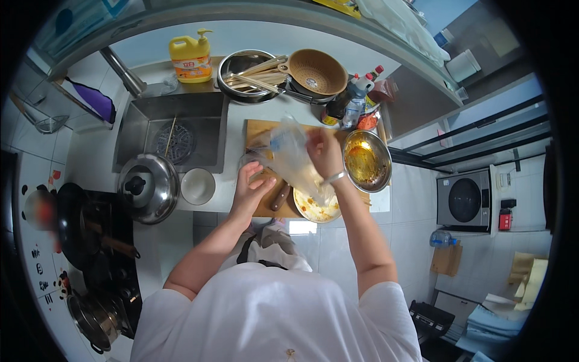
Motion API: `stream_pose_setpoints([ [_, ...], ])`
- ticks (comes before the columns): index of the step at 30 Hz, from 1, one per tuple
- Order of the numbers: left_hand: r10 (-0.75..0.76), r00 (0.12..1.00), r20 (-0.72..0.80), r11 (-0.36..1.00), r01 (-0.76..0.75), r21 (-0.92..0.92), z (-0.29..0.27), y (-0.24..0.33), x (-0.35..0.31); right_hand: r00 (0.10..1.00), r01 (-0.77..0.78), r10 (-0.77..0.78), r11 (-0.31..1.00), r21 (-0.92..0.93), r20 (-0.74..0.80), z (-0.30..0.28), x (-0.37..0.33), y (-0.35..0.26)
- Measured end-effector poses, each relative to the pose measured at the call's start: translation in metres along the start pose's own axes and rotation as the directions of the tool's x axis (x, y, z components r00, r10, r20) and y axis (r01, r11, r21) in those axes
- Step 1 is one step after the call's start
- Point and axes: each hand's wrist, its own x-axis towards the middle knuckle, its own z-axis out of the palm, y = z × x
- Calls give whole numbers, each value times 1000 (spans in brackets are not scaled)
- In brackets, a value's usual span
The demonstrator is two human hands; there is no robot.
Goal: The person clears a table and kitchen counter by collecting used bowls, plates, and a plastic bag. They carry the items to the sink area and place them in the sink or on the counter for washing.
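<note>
Bag [292, 151], clear and crumpled, hangs slantwise over the board [258, 128] at the front edge of the counter [236, 116], its lower end above the plate [318, 217]. The right hand [324, 152] is curled in at the bag's right side and seems to have hold of it, though blur hides the fingertips; the left hand [252, 187] has its fingers loosely parted, gripping nothing that shows. Best, I judge, to pinch the bag's rim with both hands and spread it before anything else, keeping it clear of the plate (yellow and orange bits cling there and would smear). The knife [281, 196] lies close by, handle toward the board's front edge, so the left wrist should stay wide of it. Near the board's right edge stands a metal bowl [386, 158] coated inside with something yellow. Along the counter's back edge are a soap jug [192, 61], chopsticks [260, 75], a brown colander [317, 70] and bottles [354, 107]; left of the board sit a white bowl [198, 186], a lid [149, 188] and the sink [212, 114]. Beyond the counter's left end is a stove [119, 212]
</note>
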Motion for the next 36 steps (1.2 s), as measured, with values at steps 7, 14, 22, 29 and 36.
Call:
stream_pose_setpoints([
  [7, 63, 984, 166, 996, -72, 53, 1, 4, -46, 941, 326, -332, 942, -84, -72, -26, 42, -61],
  [14, -49, 928, 370, 984, -18, 175, 68, -41, -59, 953, 169, -176, 984, -49, -248, -136, -76, -17],
  [22, -207, 772, 601, 969, 75, 237, 294, -155, -85, 859, -200, 386, 858, 474, -336, -286, -284, 147],
  [29, -300, 650, 698, 952, 163, 258, 471, -240, -123, 664, -344, 705, 584, 736, -249, -395, -390, 249],
  [36, -318, 727, 609, 942, 167, 292, 597, -283, -70, 739, -273, 660, 473, 837, -132, -481, -335, 347],
])
